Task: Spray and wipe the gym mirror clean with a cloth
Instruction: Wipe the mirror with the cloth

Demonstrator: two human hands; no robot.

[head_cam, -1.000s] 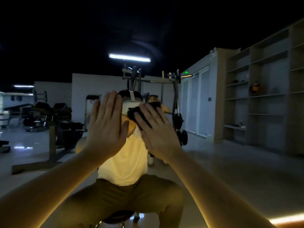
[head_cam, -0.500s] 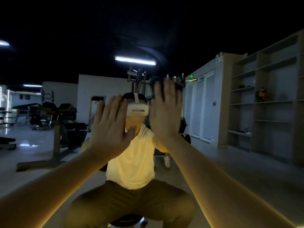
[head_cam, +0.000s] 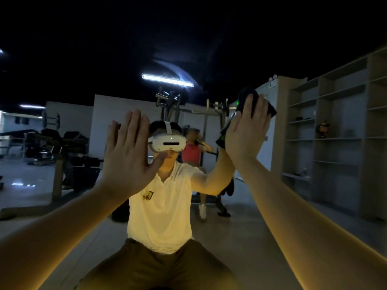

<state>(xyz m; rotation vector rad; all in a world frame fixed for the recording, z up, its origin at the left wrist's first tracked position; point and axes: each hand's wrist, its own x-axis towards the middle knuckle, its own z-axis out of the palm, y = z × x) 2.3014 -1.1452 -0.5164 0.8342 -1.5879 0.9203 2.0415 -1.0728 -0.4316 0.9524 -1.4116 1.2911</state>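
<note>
The gym mirror [head_cam: 261, 216] fills the whole view and reflects a dim gym. My right hand [head_cam: 247, 132] lies flat with straight fingers and presses a dark cloth [head_cam: 270, 109] against the glass at the upper right; the cloth's edges stick out above and to the right of the fingers. My left hand [head_cam: 127, 151] is flat on the glass to the left of centre, fingers straight and together, holding nothing. No spray bottle is in view.
The mirror reflects a seated person in a white shirt [head_cam: 165, 206] wearing a headset, a weight rack [head_cam: 188, 109] behind, benches [head_cam: 52, 141] at the left, open shelves [head_cam: 335, 132] at the right, and another person in red [head_cam: 191, 153].
My right hand has swept the cloth up and to the right across the glass, from near the centre to the upper right. My left hand stayed flat on the mirror.
</note>
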